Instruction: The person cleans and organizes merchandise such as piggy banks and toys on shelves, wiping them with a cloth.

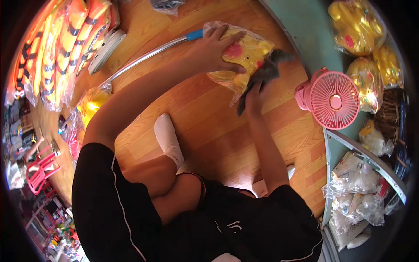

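In the head view, a yellow toy figure (251, 47) with red cheeks, in clear plastic, is over the wood floor at upper centre. My left hand (214, 50) holds it from its left side, with the fingers spread across the wrapping. My right hand (255, 97) is closed on a dark grey cloth (267, 70), which touches the toy's right side. The cloth's far end is smeared by motion. Part of the toy is hidden behind the hand and the cloth.
A pink fan (335, 100) stands at right, beside a green metal shelf frame (366, 159) with bagged yellow toys (357, 26). A metal pole (148, 56) with a blue end lies behind my left arm. Orange-and-black striped bagged items (65, 52) fill the upper left, near a white shoe (106, 51).
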Demonstrator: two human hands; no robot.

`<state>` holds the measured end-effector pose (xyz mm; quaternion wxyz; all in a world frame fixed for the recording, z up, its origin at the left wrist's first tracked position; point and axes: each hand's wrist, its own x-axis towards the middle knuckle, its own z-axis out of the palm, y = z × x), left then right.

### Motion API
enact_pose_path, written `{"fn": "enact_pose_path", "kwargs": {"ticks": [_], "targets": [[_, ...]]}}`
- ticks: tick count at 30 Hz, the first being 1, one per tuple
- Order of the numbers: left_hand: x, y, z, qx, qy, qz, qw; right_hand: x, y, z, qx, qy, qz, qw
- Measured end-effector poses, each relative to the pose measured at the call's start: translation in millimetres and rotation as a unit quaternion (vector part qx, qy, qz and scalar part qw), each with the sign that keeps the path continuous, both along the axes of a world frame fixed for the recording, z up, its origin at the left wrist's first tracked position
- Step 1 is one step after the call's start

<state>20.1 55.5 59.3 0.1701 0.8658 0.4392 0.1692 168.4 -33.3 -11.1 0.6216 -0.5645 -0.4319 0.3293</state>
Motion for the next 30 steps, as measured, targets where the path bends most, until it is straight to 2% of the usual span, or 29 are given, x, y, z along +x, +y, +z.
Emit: {"fn": "enact_pose_path", "kwargs": {"ticks": [4,6,7,9,10,12,13,14,15,16,17,18,19,20,21,22,26,28,30], "targets": [[1,-5,7,-0.015,0.014,0.018,1.000,-21,-28,8,0.037,-0.084,0.015,0.996],[1,-5,9,-0.016,0.040,0.030,0.999,-17,-39,-7,0.070,-0.277,0.046,0.957],[3,-6,11,-0.006,0.029,0.025,0.999,-12,-42,-8,0.078,-0.288,0.040,0.954],[6,-9,17,-0.032,0.053,0.079,0.995,-4,-44,2,0.042,-0.279,0.054,0.958],[8,-11,22,-0.022,0.042,0.073,0.996,-1,-41,8,0.050,-0.290,0.045,0.955],[8,-16,34,-0.099,0.079,0.115,0.985,2,-33,30,0.028,-0.042,-0.022,0.999],[7,-15,37,-0.092,0.072,0.115,0.987,4,-30,42,0.035,-0.048,-0.023,0.998],[6,-15,39,-0.091,0.091,0.116,0.985,4,-27,54,0.071,-0.187,0.022,0.980],[3,-13,40,-0.090,0.111,0.117,0.983,2,-25,65,0.104,-0.320,0.065,0.939],[-1,-6,41,-0.082,0.109,0.117,0.984,-9,-21,73,0.109,-0.345,0.081,0.929],[-7,4,40,-0.131,0.105,0.098,0.981,-17,-20,75,0.116,-0.347,0.076,0.928],[-11,12,38,-0.178,0.101,0.079,0.976,-23,-23,75,0.102,-0.442,0.127,0.882],[-14,20,34,-0.169,0.100,0.081,0.977,-28,-24,73,0.086,-0.531,0.175,0.825],[-17,27,25,-0.186,0.142,0.025,0.972,-31,-25,66,0.094,-0.532,0.171,0.824],[-21,33,23,-0.205,0.185,-0.030,0.961,-35,-28,54,0.104,-0.566,0.188,0.796],[-20,36,29,-0.201,0.186,-0.029,0.961,-38,-32,44,0.111,-0.597,0.205,0.768],[-4,53,62,-0.193,0.246,-0.081,0.946,-30,-44,25,0.099,-0.611,0.256,0.743],[-1,59,65,-0.186,0.262,-0.101,0.942,-25,-58,17,0.063,-0.536,0.401,0.740],[-5,68,47,-0.109,0.236,-0.097,0.961,-3,-95,-45,-0.031,-0.407,0.361,0.838]]}}
